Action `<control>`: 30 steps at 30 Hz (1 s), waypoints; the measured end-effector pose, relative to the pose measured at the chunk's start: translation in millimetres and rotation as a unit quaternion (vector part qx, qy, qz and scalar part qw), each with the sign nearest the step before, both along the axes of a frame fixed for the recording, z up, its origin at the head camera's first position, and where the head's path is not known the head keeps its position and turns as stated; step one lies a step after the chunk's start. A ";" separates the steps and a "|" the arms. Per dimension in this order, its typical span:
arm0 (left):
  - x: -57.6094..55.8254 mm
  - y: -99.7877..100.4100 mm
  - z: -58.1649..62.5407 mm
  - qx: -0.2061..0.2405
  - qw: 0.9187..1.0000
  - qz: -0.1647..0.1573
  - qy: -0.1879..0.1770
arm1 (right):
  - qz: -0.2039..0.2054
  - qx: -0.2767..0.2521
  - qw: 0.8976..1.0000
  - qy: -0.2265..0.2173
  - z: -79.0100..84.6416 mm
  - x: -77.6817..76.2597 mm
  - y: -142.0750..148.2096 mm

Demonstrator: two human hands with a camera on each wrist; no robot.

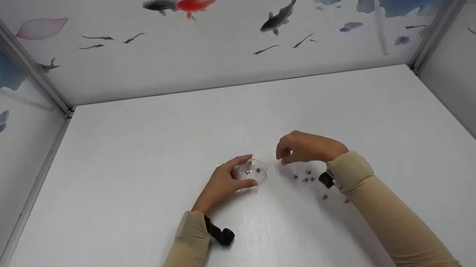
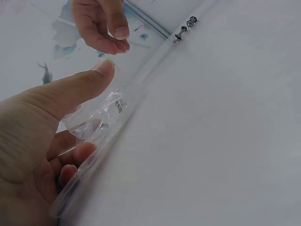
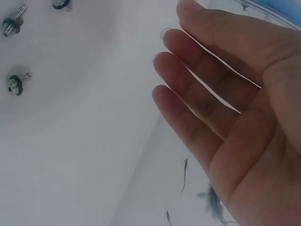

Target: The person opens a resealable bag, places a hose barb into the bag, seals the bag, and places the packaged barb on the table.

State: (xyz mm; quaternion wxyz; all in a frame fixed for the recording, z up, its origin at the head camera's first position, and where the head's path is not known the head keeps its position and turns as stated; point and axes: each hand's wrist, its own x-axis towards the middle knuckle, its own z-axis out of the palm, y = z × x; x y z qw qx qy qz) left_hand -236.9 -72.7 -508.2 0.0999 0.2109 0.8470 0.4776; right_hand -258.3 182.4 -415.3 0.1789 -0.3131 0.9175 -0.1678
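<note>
My left hand (image 1: 219, 184) grips a small clear plastic box (image 1: 261, 172) between thumb and fingers, near the middle of the table. Through its clear wall in the left wrist view shows a small metal piece (image 2: 119, 106); from above, two small pieces appear inside. My right hand (image 1: 311, 147) hovers to the right of the box, apart from it. Its fingers are loosely bent in the right wrist view, and nothing is visible between them. Below that hand lie several small metal fittings with dark rings (image 3: 15, 84), loose on the table.
White table (image 1: 127, 134) surrounds the work, with printed panels (image 1: 228, 56) along its back and sides. Two more small fittings (image 1: 325, 197) lie nearer to me, one partly beside the right sleeve (image 1: 381, 206). A black wrist camera (image 1: 224, 236) sticks out from the left wrist.
</note>
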 end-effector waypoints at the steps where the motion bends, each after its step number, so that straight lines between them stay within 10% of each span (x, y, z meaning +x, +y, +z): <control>1: 0.1 -0.1 -0.2 0.001 1.000 0.000 0.000 | 0.000 0.003 1.000 -0.001 -0.6 0.2 1.4; 30: -0.2 0.2 -1.1 0.008 1.000 -0.001 -0.001 | -0.058 0.033 0.995 -0.068 -10.3 8.7 42.6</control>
